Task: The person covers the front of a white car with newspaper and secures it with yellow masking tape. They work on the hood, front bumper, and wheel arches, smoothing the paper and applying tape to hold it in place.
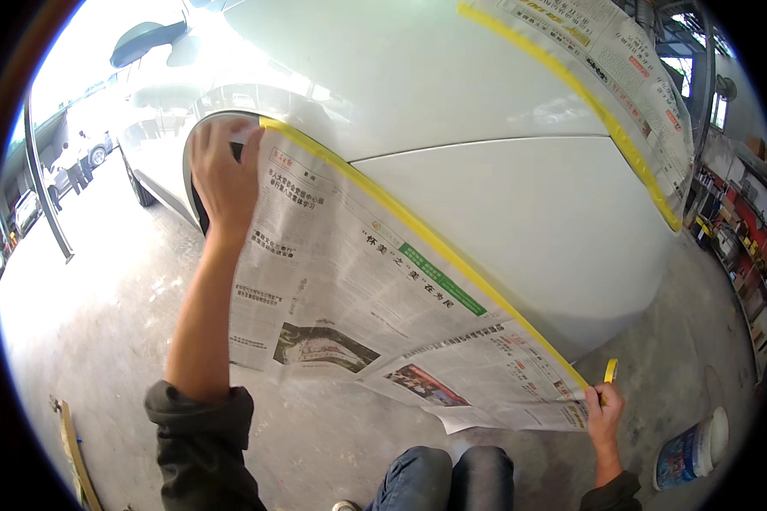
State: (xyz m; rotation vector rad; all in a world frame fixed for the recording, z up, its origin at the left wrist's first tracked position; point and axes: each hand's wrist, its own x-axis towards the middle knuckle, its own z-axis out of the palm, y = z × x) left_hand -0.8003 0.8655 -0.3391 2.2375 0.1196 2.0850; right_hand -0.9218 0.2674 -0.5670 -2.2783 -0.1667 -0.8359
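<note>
A newspaper sheet [341, 281] hangs slantwise in front of a white car's body panel [503, 204]. Yellow masking tape [418, 226] runs along its upper edge, its far end meeting the body beside the wheel arch. At that end my left hand [224, 175] is raised, thumb apart from bent fingers, slightly blurred; any contact of its fingertips is unclear. My right hand [605, 416] is closed at the sheet's near right corner. A roll of yellow masking tape [611, 370] sticks up from its fingers. The sheet's lower edge hangs loose above the floor.
A second newspaper sheet [605, 68] edged with yellow tape covers the car's upper right. A paint bucket [690, 450] stands at lower right, shelves [746, 264] beyond it. A long wooden strip [77, 456] lies lower left. People [72, 166] stand far left near parked cars.
</note>
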